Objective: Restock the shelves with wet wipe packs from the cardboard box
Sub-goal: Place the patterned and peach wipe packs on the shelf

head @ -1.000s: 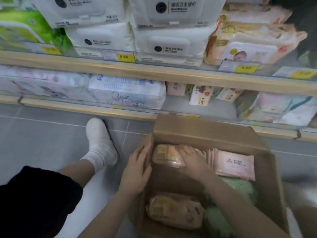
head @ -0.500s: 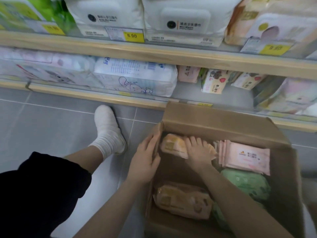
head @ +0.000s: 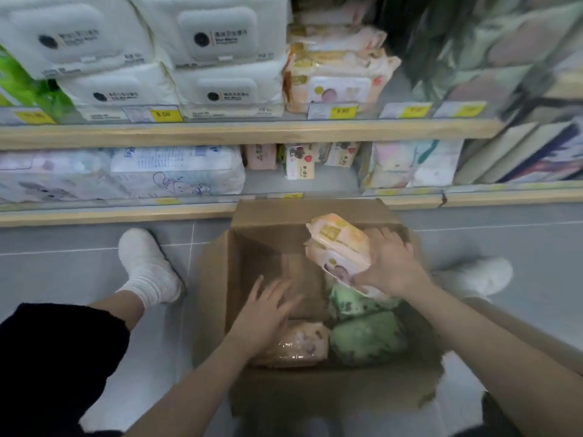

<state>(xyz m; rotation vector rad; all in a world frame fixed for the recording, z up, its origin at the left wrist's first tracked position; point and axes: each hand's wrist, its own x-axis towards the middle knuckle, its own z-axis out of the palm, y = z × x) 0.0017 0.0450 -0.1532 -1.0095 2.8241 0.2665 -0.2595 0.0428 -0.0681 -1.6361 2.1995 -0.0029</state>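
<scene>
Head view: right hand [head: 389,266] has its fingers curled over the edge of an orange wet wipe pack [head: 339,250], gripping it; the pack is tilted, raised above the far right part of the cardboard box [head: 220,279]. What looks like a second orange pack sits against its upper side, but blur prevents telling whether it is separate. Left hand [head: 265,313] is over the box interior, fingers spread and straight, holding nothing. Just below it, at the box's near left, lies another orange pack [head: 299,343]. Two green packs [head: 367,340] lie at the near right, one partly under the raised pack. The box stands open on grey floor tiles [head: 63,272] against the lower shelf [head: 110,216]. Matching orange packs [head: 337,80] are stacked on the upper shelf [head: 252,132], beside white packs [head: 217,58].
</scene>
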